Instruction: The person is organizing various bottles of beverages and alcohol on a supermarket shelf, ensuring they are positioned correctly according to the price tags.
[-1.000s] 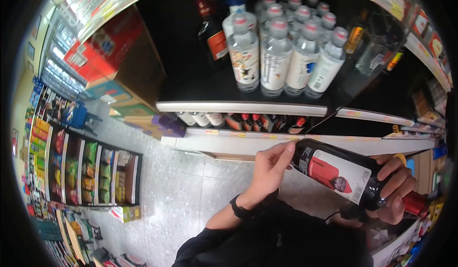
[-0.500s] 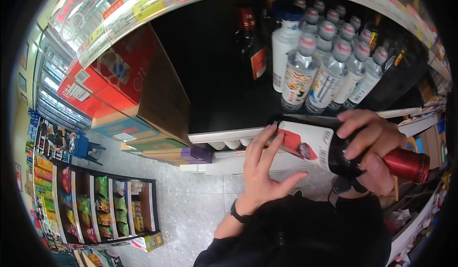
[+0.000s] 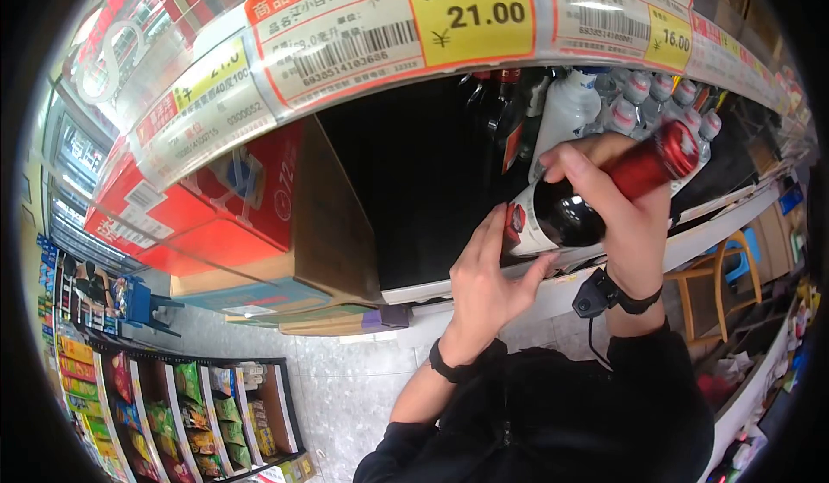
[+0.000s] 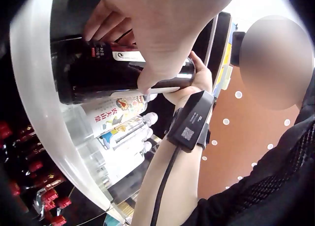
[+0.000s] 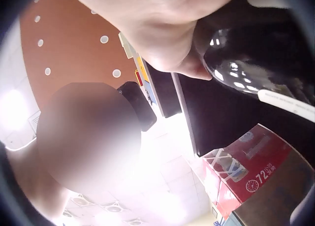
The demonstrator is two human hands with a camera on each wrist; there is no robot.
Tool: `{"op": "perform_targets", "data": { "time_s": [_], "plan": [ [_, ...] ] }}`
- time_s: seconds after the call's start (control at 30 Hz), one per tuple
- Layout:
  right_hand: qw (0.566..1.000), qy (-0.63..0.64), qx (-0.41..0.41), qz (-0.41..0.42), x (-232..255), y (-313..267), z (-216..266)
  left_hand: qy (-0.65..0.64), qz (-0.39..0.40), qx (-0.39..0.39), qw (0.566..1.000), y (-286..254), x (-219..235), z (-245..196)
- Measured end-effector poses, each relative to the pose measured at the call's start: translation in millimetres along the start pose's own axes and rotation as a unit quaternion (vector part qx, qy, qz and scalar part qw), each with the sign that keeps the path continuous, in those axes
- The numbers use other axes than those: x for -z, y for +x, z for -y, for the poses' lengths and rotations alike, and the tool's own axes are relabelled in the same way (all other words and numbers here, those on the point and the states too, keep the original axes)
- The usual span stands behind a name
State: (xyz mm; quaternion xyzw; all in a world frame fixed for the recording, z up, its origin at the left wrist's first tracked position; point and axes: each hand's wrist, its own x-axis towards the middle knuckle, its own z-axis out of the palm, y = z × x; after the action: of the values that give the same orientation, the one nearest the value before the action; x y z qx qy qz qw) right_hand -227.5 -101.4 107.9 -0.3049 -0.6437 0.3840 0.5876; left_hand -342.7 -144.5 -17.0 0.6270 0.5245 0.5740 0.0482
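Observation:
A dark wine bottle (image 3: 566, 215) with a red foil neck and white label is tilted over the shelf's front part, its neck toward the upper right in the head view. The right hand (image 3: 617, 189) grips it round the shoulder and neck. Against the label side rest the fingers of the left hand (image 3: 492, 271), fairly straight, thumb apart. In the left wrist view the left hand (image 4: 152, 34) lies over the bottle (image 4: 98, 71), the right hand (image 4: 194, 83) at its far end. The right wrist view shows the bottle's glossy shoulder (image 5: 236, 53) beside the right hand (image 5: 162, 34).
Behind the hands stand a white bottle (image 3: 567, 112), clear bottles (image 3: 623, 116) and a dark bottle (image 3: 496, 120). Red and brown cartons (image 3: 332, 215) are stacked left. A price-tag rail (image 3: 389, 38) crosses above. A snack rack (image 3: 186, 414) is lower left, a wooden chair (image 3: 721, 280) right.
The right hand has carried the bottle up and inward over the shelf, its neck swinging upward. The left hand has stayed by the label. The view has moved closer to the upper price rail.

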Motion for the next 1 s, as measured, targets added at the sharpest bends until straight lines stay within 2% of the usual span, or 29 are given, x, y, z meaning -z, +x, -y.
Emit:
{"op": "perform_targets", "data": {
  "time_s": [0.07,0.13,0.17,0.4,0.47,0.57,0.7,0.77,0.87,0.93,1.0],
  "plan": [
    [1.000,-0.010,0.018,0.000,-3.7,6.1,-4.8,-0.035,0.018,0.042,0.998,-0.4,-3.4,4.3],
    [0.992,-0.108,-0.055,0.039,-3.0,12.7,-2.9,-0.037,0.021,0.037,0.998,2.3,-7.4,11.3],
    [0.992,-0.107,-0.057,0.039,-4.7,16.8,-5.3,-0.032,0.022,0.037,0.999,2.6,-7.0,13.4],
    [0.995,-0.100,-0.002,0.028,-15.3,33.9,-24.6,-0.031,0.034,0.051,0.998,9.0,-7.4,21.2],
    [0.994,-0.105,0.022,-0.004,-16.7,36.0,-25.4,-0.038,0.047,0.043,0.997,12.6,-7.6,21.4],
    [0.991,-0.125,0.048,-0.015,-19.3,40.3,-28.2,-0.028,0.083,0.099,0.991,15.3,-1.8,13.2],
    [0.984,-0.163,0.050,-0.056,-13.3,38.5,-29.3,0.032,0.111,0.070,0.991,23.6,-2.6,13.9],
    [0.985,-0.132,0.080,-0.082,-13.9,41.6,-29.2,0.063,0.081,0.019,0.995,29.4,-5.9,14.3],
    [0.978,-0.164,0.089,-0.088,-23.4,45.1,-29.2,0.093,0.048,0.007,0.995,30.3,-3.2,17.6],
    [0.974,-0.183,0.078,-0.108,-21.6,47.6,-31.2,0.105,0.069,-0.001,0.992,33.0,-5.6,17.4],
    [0.964,-0.188,0.131,-0.138,-26.0,49.7,-37.1,0.120,0.084,0.020,0.989,38.3,-2.3,18.2]
  ]
}}
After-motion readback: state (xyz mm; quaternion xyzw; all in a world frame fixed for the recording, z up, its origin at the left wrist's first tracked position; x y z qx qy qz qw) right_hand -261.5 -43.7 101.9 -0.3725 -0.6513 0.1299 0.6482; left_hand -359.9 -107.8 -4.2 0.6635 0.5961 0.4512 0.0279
